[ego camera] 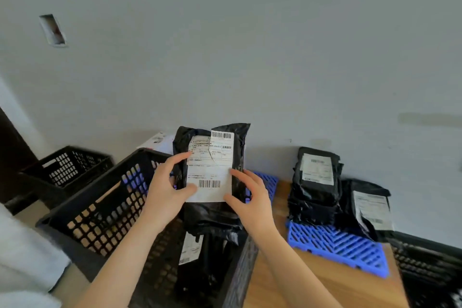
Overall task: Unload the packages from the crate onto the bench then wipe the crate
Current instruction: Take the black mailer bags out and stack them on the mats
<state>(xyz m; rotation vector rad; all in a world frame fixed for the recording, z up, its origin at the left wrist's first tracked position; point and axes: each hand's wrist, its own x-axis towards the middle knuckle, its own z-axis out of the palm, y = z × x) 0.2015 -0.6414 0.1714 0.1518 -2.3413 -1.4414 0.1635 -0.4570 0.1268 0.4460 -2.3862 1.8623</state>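
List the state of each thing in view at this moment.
Held package: upright, lifted over the crate, label facing the camera.
Left hand: grips its left edge.
Right hand: grips its right edge.
Crate: not yet emptied, packages inside.
Stacked packages: piled on the blue mat, labels up.
Leaning package: tilted beside the stack.
Blue mat: flat on the bench.

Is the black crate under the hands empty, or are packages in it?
Not empty: a labelled package lies inside the crate, below the held package.
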